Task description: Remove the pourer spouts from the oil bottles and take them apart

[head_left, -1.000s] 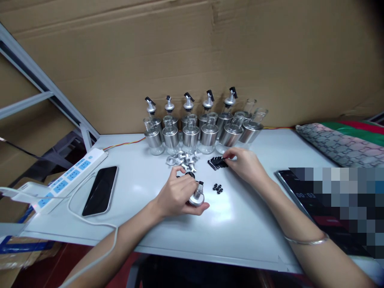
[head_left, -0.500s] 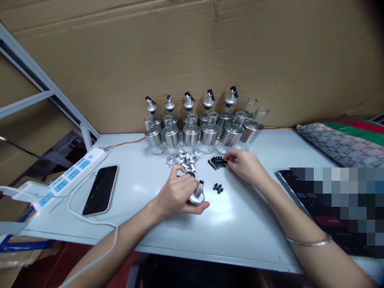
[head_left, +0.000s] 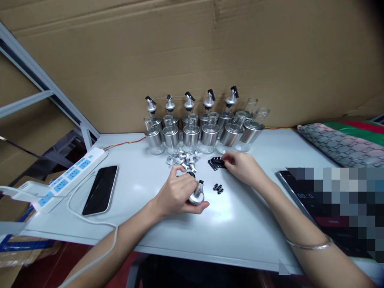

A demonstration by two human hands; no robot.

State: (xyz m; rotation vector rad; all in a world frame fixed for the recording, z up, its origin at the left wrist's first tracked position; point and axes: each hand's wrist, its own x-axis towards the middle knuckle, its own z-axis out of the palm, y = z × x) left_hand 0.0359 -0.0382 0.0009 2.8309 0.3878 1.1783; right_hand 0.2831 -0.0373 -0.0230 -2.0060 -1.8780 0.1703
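Observation:
My left hand [head_left: 176, 193] is closed around a silver bottle pourer [head_left: 197, 197] with a black tip, held just above the table. Part of the pourer is hidden behind the fingers. My right hand [head_left: 242, 167] pinches at the right end of a row of small black levers [head_left: 215, 164]; the fingertips partly cover the lever there. Between my hands lies a cluster of small black rings [head_left: 218, 188]. Beyond the left hand is a pile of loose silver pourer parts [head_left: 189, 161].
Glass bottles with steel sleeves [head_left: 191, 135] stand in two rows at the back, several topped with pourers. A phone [head_left: 101, 190] and a power strip [head_left: 67, 180] lie left. On the right are a partly pixelated dark screen [head_left: 303, 196] and a patterned bag [head_left: 327, 142].
My right hand has shifted slightly left along the row of black levers. My left hand stays in place with the pourer.

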